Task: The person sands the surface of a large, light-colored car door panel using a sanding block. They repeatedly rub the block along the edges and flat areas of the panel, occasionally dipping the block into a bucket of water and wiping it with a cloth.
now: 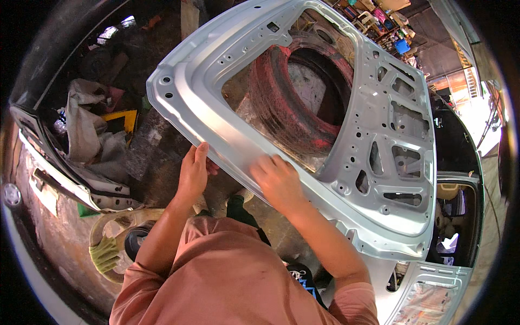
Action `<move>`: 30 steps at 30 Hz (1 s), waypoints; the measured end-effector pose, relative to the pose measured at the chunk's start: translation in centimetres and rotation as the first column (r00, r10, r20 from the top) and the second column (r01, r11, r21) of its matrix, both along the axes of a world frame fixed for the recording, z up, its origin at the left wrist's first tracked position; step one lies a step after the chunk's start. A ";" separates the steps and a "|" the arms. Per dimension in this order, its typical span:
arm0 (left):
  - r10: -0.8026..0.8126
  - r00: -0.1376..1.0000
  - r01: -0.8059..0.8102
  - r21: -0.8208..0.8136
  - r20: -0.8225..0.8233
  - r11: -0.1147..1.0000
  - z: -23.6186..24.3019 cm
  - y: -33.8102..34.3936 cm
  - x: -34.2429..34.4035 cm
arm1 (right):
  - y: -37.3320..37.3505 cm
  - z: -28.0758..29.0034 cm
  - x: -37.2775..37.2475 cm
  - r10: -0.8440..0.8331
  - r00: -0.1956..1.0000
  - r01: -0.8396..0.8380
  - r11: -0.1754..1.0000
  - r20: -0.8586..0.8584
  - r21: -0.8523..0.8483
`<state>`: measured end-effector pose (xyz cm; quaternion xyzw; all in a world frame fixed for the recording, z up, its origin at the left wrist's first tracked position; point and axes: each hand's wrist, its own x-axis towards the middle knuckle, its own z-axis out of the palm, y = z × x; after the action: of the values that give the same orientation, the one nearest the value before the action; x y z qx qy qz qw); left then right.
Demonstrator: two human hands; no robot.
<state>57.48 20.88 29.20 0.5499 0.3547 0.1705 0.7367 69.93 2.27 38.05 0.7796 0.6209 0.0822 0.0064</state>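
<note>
Bare silver vehicle panel, inner side up, runs from 11 o'clock round to 4 o'clock, its long near edge slanting past the centre. Large window opening towards 1 o'clock; cluster of cut-outs towards 3.

Left hand, just inside 9 o'clock: at the near edge, one digit on top, other fingertips showing past the rim. Reads as a light grip on the edge. Right hand, close to centre: fingers curled over the smooth border below the window. Motion-blurred; cannot tell whether it presses, rubs or pinches something small.

Through the opening, at 1 o'clock, a worn tyre with red on it. Whether it bears the panel: cannot tell; the contact is hidden.

Risks, my judgement. Tipping or sliding first: if the support is only the round tyre, a hard push from the right hand on the near border could rock the panel, and the left hand's light hold may not check it. The person's legs are close below that edge, towards 7 o'clock. Second, cut fingers: bare skin on a thin rim, worse if the panel jerks. Third, scratches: grit under the moving fingers could mark the silver finish. At 9 o'clock, well apart, a pale car part; at 8, a curved beige frame, a trip hazard when stepping back.
</note>
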 end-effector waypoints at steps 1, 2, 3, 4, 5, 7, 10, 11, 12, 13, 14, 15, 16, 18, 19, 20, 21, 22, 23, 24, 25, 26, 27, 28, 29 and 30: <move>-0.004 1.000 0.004 -0.001 -0.001 1.000 -0.3 0.1 -0.1 | 1.8 -0.1 0.0 0.006 1.000 -0.006 1.000 -0.002 0.029; -0.004 1.000 0.004 -0.003 -0.001 1.000 -0.4 0.3 0.0 | 2.7 -0.3 0.1 0.016 1.000 -0.016 0.998 -0.003 0.056; 0.002 1.000 -0.002 -0.002 0.002 1.000 -0.5 0.3 0.0 | 2.3 -0.3 0.1 0.006 1.000 -0.006 0.998 -0.009 0.055; 0.009 1.000 -0.009 -0.001 0.005 1.000 -0.5 0.3 -0.1 | 1.1 -0.2 0.1 -0.003 1.000 0.004 0.999 -0.015 0.054; 0.019 1.000 -0.019 -0.004 0.008 1.000 -0.6 0.3 -0.3 | -0.2 -0.3 0.1 -0.008 1.000 0.009 0.999 -0.021 0.048; 0.019 1.000 -0.019 -0.030 0.013 0.999 -0.6 0.3 -0.1 | -4.8 0.3 0.1 -0.019 1.000 0.020 1.000 -0.020 0.016; -0.019 1.000 0.020 -0.027 0.025 0.999 -1.2 0.3 0.0 | -8.6 0.1 0.2 -0.043 0.999 0.045 0.998 0.033 -0.050; -0.041 0.999 0.042 -0.019 0.030 0.999 -1.1 0.2 0.0 | -8.5 0.2 0.1 -0.041 0.999 0.042 0.998 0.029 -0.051; -0.042 0.999 0.042 -0.007 0.017 0.999 -1.0 0.2 -0.1 | -8.3 0.5 0.1 -0.039 0.999 0.040 0.998 0.025 -0.053; -0.044 0.999 0.044 0.004 0.004 0.999 -0.7 0.1 -0.3 | -7.2 0.4 0.1 -0.012 1.000 0.012 1.000 0.005 -0.027; -0.056 0.998 0.056 0.024 -0.004 0.998 -0.4 0.2 -0.1 | -4.8 0.2 0.1 0.005 1.000 -0.005 1.000 -0.010 0.008; -0.068 0.998 0.068 0.032 0.009 0.997 -0.3 0.4 0.0 | -2.1 -0.1 0.3 0.032 0.999 -0.031 0.999 -0.026 0.044; -0.080 0.997 0.079 0.034 0.021 0.996 -0.3 0.5 0.0 | 0.6 -0.2 0.3 0.034 0.999 -0.033 0.998 -0.018 0.058; -0.086 0.996 0.085 0.025 0.008 0.996 -0.1 0.6 -0.3 | 5.3 -0.6 0.0 0.032 0.999 -0.030 0.995 -0.020 0.092; -0.074 0.997 0.074 0.014 -0.012 0.997 0.1 0.7 -0.4 | 7.3 -0.9 -0.1 0.034 0.999 -0.031 0.993 -0.024 0.112; -0.065 0.997 0.065 0.000 -0.029 0.998 0.2 0.7 -0.3 | 8.2 -0.9 0.0 0.033 0.999 -0.029 0.991 -0.026 0.128; -0.060 0.998 0.060 0.002 -0.025 0.998 0.1 0.7 -0.4 | 7.9 -0.9 0.0 0.030 0.999 -0.027 0.991 -0.022 0.133; -0.055 0.998 0.055 0.004 -0.021 0.998 0.0 0.8 -0.5 | 7.2 -1.0 0.0 0.028 0.999 -0.025 0.990 -0.019 0.138; -0.052 0.999 0.052 0.002 -0.018 0.999 -0.1 0.9 -0.5 | 6.4 -1.0 -0.1 0.024 1.000 -0.022 0.990 -0.016 0.140; -0.068 0.997 0.068 0.024 -0.022 0.997 -0.2 1.0 -0.4 | 4.4 -0.8 0.0 0.026 0.999 -0.024 0.992 -0.018 0.122; -0.079 0.996 0.080 0.045 -0.029 0.996 -0.3 1.1 -0.4 | 1.7 -0.6 0.1 0.032 0.999 -0.030 0.994 -0.023 0.104; -0.097 0.995 0.099 0.063 -0.036 0.993 -0.4 1.1 -0.6 | -1.3 -0.4 0.1 0.012 1.000 -0.012 0.998 -0.006 0.067; -0.107 0.994 0.109 0.062 -0.030 0.992 -0.6 1.0 -0.6 | -3.8 -0.3 0.2 -0.005 1.000 0.004 0.999 0.012 0.032; -0.117 0.993 0.118 0.064 -0.023 0.991 -0.8 0.9 -0.5 | -5.5 -0.4 0.2 -0.012 1.000 0.012 0.999 0.016 0.030; -0.127 0.992 0.128 0.070 -0.018 0.989 -0.8 0.9 -0.4 | -6.5 -0.2 0.1 -0.020 1.000 0.020 0.999 0.018 0.031; -0.125 0.992 0.127 0.077 -0.025 0.989 -0.6 0.9 -0.4 | -6.8 -0.2 0.0 -0.028 0.999 0.027 0.999 0.020 0.032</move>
<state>57.06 21.79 28.59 0.6016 0.3196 0.1318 0.7201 69.96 -4.53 37.87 0.7871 0.6087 0.1000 0.0014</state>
